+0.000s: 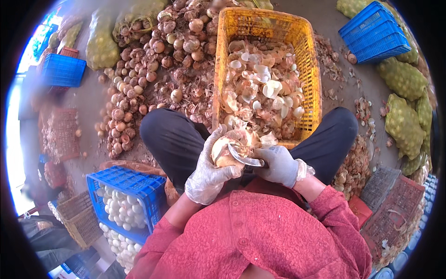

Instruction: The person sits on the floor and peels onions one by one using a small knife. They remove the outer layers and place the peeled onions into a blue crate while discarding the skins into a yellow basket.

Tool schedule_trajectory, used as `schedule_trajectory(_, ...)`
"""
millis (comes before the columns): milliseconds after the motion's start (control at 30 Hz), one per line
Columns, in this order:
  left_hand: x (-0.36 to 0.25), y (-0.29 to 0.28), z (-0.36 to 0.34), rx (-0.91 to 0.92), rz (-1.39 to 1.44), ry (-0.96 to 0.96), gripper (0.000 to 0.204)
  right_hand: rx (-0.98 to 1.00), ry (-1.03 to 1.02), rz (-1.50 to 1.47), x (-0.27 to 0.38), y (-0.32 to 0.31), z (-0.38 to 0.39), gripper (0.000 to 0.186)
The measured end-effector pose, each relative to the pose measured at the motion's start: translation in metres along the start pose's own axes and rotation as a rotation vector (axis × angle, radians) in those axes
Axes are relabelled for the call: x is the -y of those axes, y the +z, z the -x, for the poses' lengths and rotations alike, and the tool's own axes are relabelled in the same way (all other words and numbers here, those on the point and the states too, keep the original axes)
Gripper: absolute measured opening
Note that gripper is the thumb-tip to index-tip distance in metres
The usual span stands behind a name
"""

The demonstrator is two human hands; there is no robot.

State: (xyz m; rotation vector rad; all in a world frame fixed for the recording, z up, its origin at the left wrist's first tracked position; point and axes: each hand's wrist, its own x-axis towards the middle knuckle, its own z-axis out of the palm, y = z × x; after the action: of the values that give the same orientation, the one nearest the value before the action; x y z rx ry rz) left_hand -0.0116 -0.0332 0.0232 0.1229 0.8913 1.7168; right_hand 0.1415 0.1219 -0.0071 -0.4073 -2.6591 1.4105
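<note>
In the head view, my left hand [206, 174], in a pale glove with thin plastic over it, grips an onion [222, 149] with loose papery skin, just beyond my lap. My right hand [278, 165], in a grey glove with plastic at the cuff, holds a curved metal blade [241, 158] against that onion. Beyond both hands, between my knees, a yellow plastic crate [315, 83] holds a heap of peeled-off skins [260, 79].
Piled onions [130, 93] and mesh sacks [100, 46] lie ahead left. A blue crate [102, 179] of peeled onions stands by my left side. Stacked blue crates [371, 32], more sacks [402, 128] and worn crates [388, 214] are at right. Another person's leg [44, 242] shows lower left.
</note>
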Motion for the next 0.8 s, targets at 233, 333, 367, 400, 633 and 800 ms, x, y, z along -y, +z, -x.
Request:
schedule_trajectory(233,-0.017,0.011,0.004,0.015,-0.114,-0.164,0.112,0.066,0.063,0.04,-0.001,-0.005,-0.005,0.019)
schedule_trajectory(333,-0.004,-0.012,-0.001,0.285,0.073,0.014,0.102,-0.005,0.532,-0.242,-0.015,-0.01,-0.005,0.022)
schedule_trajectory(367,-0.006,-0.01,0.007,0.195,0.075,0.009,0.101,0.008,0.522,-0.22,-0.021,-0.013,-0.002,0.017)
schedule_trajectory(400,-0.012,-0.007,0.007,0.122,0.068,0.011,0.099,-0.023,0.494,-0.289,-0.023,-0.015,-0.003,0.015)
schedule_trajectory(633,0.001,-0.01,0.003,-0.067,-0.212,0.081,0.106,0.062,-0.003,-0.108,0.018,0.001,-0.001,0.015)
schedule_trajectory(800,0.009,-0.018,0.003,-0.03,-0.332,0.055,0.106,0.118,-0.081,-0.032,0.002,0.006,-0.008,0.014)
